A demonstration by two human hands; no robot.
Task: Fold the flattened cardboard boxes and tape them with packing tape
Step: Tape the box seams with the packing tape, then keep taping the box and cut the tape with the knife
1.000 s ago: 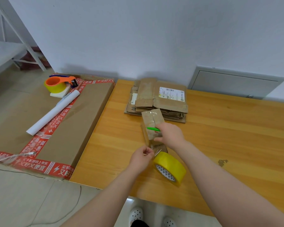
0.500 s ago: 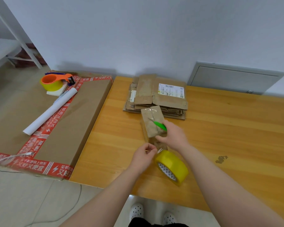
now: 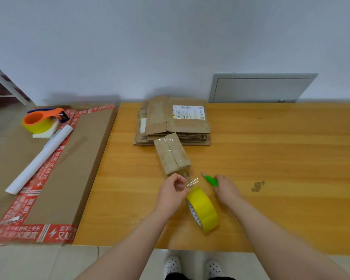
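Left hand (image 3: pixel 173 190): centre of frame, pinches the loose clear tape end (image 3: pixel 191 181) of the yellow tape roll (image 3: pixel 203 212).
Right hand (image 3: pixel 227 188): grips a green cutter (image 3: pixel 210 179), right of the roll.
Folded box (image 3: pixel 172 156): centre, seam taped, just before the flattened boxes (image 3: pixel 170 128).
White label (image 3: pixel 188 112): print too small to read.
Red tape (image 3: pixel 55 234): lower left, reads "又好又便宜".

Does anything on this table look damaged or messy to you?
Small things only. A dark scuff stains the wooden table right of the green cutter. The clear tape on the small box is wrinkled at its far end, and the stack of flattened boxes behind has uneven, ragged edges.
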